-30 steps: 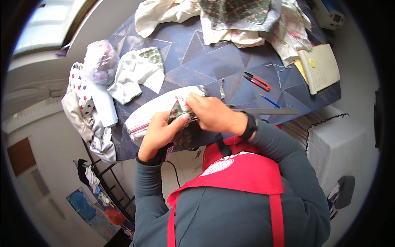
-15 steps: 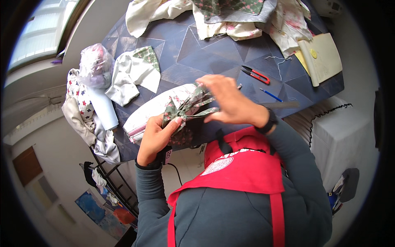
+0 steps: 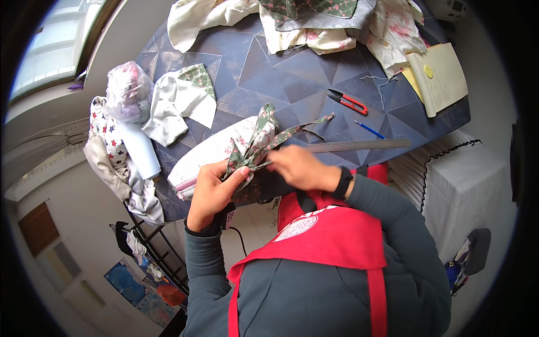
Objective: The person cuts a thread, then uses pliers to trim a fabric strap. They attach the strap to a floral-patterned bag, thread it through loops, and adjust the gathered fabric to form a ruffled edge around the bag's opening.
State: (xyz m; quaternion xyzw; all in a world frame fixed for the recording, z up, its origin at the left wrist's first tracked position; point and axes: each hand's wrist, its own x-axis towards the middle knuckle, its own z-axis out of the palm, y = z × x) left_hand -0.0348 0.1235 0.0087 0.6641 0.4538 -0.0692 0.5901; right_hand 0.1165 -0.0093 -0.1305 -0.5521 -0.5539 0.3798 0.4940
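Fingers [image 3: 238, 175] of the left hand [image 3: 210, 194] are clamped on a bunch of green floral fabric [image 3: 252, 147], holding it just above the near edge of the desk [image 3: 292, 73]. Right hand [image 3: 300, 167] pinches the same fabric from the other side, fingers together on a strip that trails toward the ruler [image 3: 359, 146]. Under the fabric lies a white patterned bundle [image 3: 210, 154]. Red snips [image 3: 348, 101] and a blue pen [image 3: 369, 130] rest farther out, well apart from both hands. 2 more cloth pieces [image 3: 177, 104] lie to the left.
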